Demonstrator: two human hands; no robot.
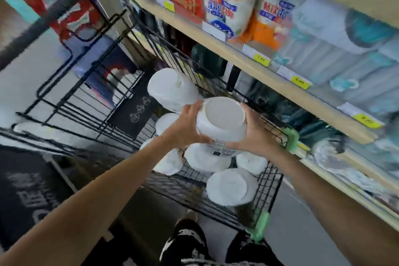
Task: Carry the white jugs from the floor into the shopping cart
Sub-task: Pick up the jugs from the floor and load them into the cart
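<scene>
I hold one white jug [222, 120] between both hands over the black wire shopping cart [269, 183], its flat bottom turned towards me. My left hand [185, 127] grips its left side and my right hand [257, 134] its right side. Several more white jugs lie inside the cart: one [170, 90] behind the held jug, one [205, 160] right under it, one [231, 187] near the cart's front edge and one [251, 162] at the right.
Wooden store shelves [248, 58] with packaged goods and yellow price tags run close along the cart's right side. A dark floor mat [26, 190] lies at the left. My black-and-white shoes [185, 244] stand just before the cart's green-cornered front.
</scene>
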